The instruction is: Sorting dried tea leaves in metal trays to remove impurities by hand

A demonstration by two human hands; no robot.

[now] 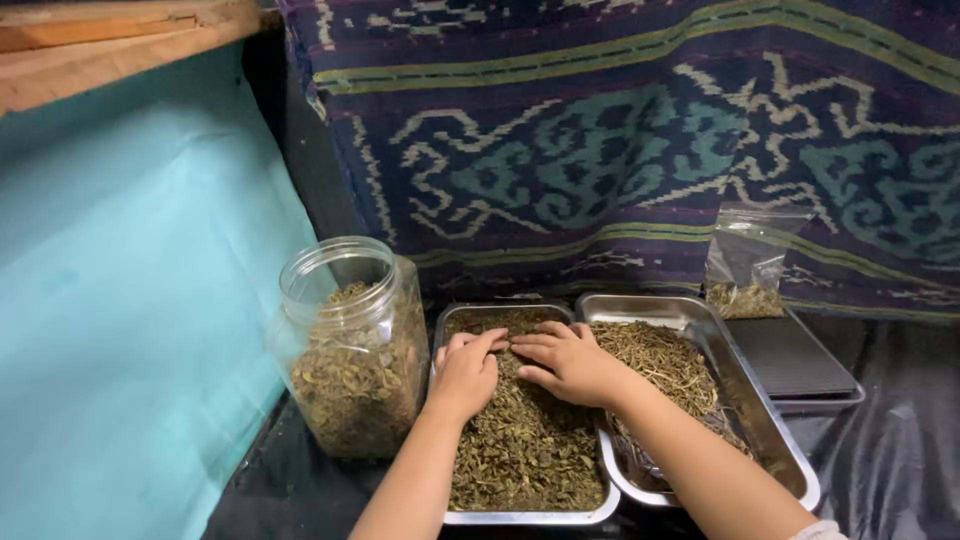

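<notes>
Both hands, left hand [465, 372] and right hand [570, 362], lie spread flat on dried herbs filling the left steel tray [590, 505]; the open plastic jar [350, 345] alongside stands mostly full.

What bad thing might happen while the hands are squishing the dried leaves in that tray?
The dried leaves are heaped close to the rim of the left tray, so the left hand and right hand might push some over the edge. The open plastic jar stands right beside the left arm; a bump could perhaps tip it. The right forearm crosses the right tray and may drag its stems out.
</notes>
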